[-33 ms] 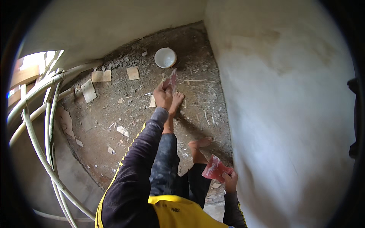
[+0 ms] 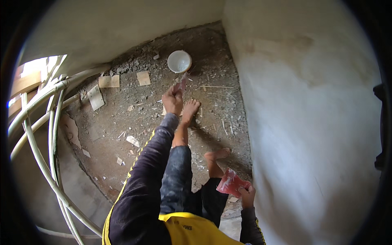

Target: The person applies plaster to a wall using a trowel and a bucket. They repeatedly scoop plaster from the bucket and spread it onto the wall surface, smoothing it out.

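Stretched forward over the dirt floor, my left hand [image 2: 173, 102] is closed around a thin reddish putty scraper [image 2: 180, 85], seen nearly edge-on. Its tip points at a round white tub [image 2: 172, 60] with whitish material inside; in this view the tip lies just below the rim, and I cannot tell whether they touch. Down by the right wall, my right hand [image 2: 247, 197] grips the edge of a flat red putty scraper [image 2: 231, 183], its face smeared with white paste.
A pale plastered wall [image 2: 302, 134] rises close on my right, another [image 2: 134, 24] ahead. Long pale poles [image 2: 41, 159] cross on the left. Flat tan pieces [image 2: 109, 81] and rubble lie scattered over the floor [image 2: 110, 134]. My bare feet [image 2: 191, 110] are beneath my arms.
My left hand and its scraper have shifted slightly left relative to the tub and my foot. The right hand holds its scraper in nearly the same place.
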`<act>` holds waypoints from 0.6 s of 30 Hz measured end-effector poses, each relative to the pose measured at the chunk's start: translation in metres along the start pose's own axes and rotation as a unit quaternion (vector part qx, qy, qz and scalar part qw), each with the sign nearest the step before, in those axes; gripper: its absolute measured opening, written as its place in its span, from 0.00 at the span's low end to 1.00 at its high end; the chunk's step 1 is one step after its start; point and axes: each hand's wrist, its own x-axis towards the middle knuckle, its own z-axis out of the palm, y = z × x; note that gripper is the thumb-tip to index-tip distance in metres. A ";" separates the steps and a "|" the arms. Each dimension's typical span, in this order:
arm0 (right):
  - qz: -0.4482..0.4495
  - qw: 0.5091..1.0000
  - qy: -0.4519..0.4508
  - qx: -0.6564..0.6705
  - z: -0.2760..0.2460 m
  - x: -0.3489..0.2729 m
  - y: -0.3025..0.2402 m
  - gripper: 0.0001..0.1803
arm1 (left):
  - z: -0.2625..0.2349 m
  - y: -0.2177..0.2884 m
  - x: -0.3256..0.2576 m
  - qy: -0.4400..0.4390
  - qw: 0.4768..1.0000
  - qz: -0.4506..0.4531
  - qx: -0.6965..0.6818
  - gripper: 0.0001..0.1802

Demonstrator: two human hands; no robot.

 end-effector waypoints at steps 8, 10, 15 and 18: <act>0.086 0.995 -0.021 0.054 0.095 0.096 0.008 0.10 | 0.068 -0.135 0.170 -0.066 0.966 0.015 0.251 0.16; 0.114 0.991 -0.022 0.061 0.112 0.115 0.008 0.10 | 0.095 -0.157 0.201 -0.080 0.956 -0.043 0.277 0.16; 0.134 0.987 -0.009 0.085 0.137 0.157 0.009 0.09 | 0.152 -0.192 0.256 -0.086 0.959 -0.030 0.270 0.18; 0.147 0.986 -0.004 0.081 0.144 0.172 0.008 0.11 | 0.172 -0.191 0.282 -0.089 0.956 -0.014 0.279 0.19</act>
